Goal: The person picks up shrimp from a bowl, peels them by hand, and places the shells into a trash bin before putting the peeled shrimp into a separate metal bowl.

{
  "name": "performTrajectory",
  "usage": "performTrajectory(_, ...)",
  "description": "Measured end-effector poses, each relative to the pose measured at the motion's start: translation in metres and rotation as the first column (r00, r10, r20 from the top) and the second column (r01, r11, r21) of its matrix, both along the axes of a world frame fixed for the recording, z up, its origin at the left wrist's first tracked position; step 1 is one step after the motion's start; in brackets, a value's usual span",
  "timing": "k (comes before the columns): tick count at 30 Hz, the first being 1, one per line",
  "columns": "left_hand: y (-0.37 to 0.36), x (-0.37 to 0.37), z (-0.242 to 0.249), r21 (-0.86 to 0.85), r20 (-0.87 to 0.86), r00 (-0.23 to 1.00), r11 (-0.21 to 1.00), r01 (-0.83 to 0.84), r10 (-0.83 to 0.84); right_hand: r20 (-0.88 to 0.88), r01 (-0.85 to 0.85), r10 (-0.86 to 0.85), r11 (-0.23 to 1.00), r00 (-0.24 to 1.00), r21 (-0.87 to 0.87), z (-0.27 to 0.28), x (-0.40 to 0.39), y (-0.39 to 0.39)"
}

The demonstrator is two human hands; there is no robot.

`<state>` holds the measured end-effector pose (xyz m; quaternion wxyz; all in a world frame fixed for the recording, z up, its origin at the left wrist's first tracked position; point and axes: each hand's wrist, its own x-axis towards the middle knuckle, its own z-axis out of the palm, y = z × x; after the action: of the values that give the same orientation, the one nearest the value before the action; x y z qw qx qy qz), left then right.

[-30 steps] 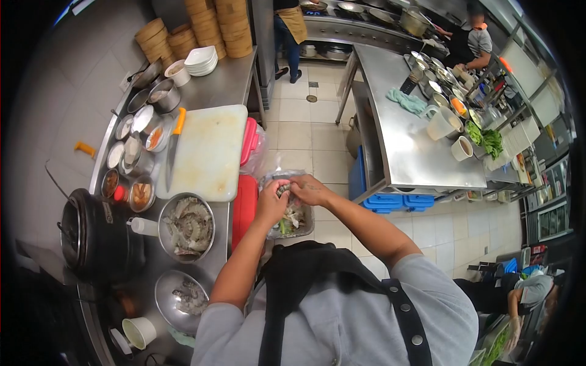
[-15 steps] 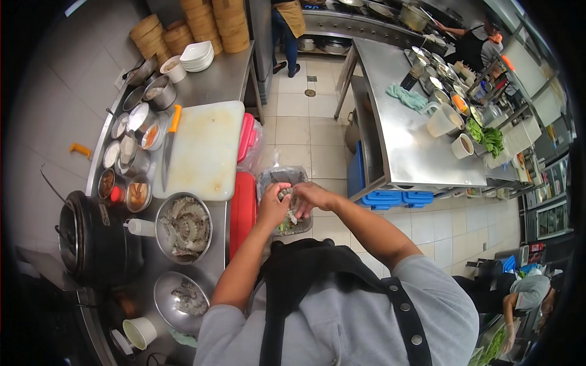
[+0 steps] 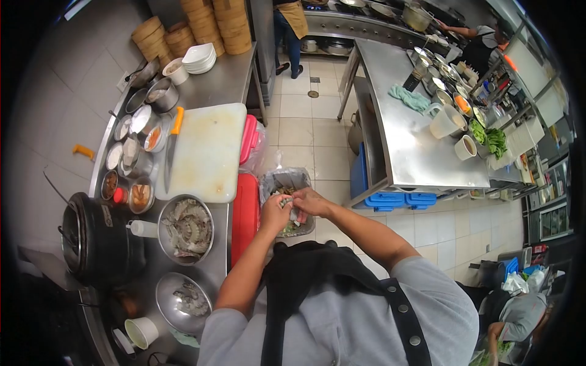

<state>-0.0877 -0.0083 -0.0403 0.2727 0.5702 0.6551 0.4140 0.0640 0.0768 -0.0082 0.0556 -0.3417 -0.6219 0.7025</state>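
Note:
Over a plastic-lined bin [image 3: 267,183] holding scraps, my left hand [image 3: 276,213] is closed around a greyish shrimp [image 3: 285,202]. My right hand [image 3: 310,202] pinches at the same shrimp, its fingertips meeting the left ones; the fingers hide most of the shrimp. To the left on the steel counter, a metal bowl [image 3: 212,241] is full of grey shrimp with shells [image 3: 188,229]. Nearer to me, a second metal bowl [image 3: 168,287] contains a smaller pile of pale shrimp [image 3: 191,301].
A white cutting board [image 3: 207,152] carries an orange-handled knife [image 3: 173,143] along its left edge. Red lidded containers [image 3: 245,213] stand between counter and bin. Across the aisle is a steel table [image 3: 421,152] with jugs and pans. Co-workers [image 3: 522,317] are at right and by the stove.
My hands have drawn closer together around the shrimp, the right fingers now pinching instead of spreading downward. At lower right, the co-worker has bent nearer.

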Motion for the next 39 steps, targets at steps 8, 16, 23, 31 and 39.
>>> performTrajectory(8, -0.001, -0.006, 0.038, -0.18, 0.412, 0.911, 0.982, 0.048, 0.031, -0.1, 0.044, -0.058, 0.99, 0.993, -0.134, -0.003, 0.005, 0.015)
performTrajectory(16, 0.006, -0.008, 0.064, 0.122, 0.331, 0.941, 0.992, 0.036, -0.075, -0.129, 0.208, -0.27, 0.907, 0.954, -0.367, 0.02, -0.004, 0.018)
performTrajectory(23, 0.007, -0.008, 0.067, 0.263, 0.129, 0.988, 0.957, -0.119, 0.088, -0.237, 0.277, -0.289, 0.957, 0.928, -0.082, 0.037, -0.015, -0.006)
performTrajectory(31, -0.028, 0.027, 0.201, 0.031, -0.45, 0.893, 0.999, 0.023, -0.007, -0.347, 0.216, -0.144, 0.96, 0.927, 0.178, 0.083, 0.003, -0.018)
performTrajectory(39, -0.073, 0.093, 0.382, 0.512, -0.064, 0.835, 0.7, 0.498, -0.546, -0.304, 0.332, -0.414, 0.899, 0.858, -0.286, 0.085, 0.033, -0.014)
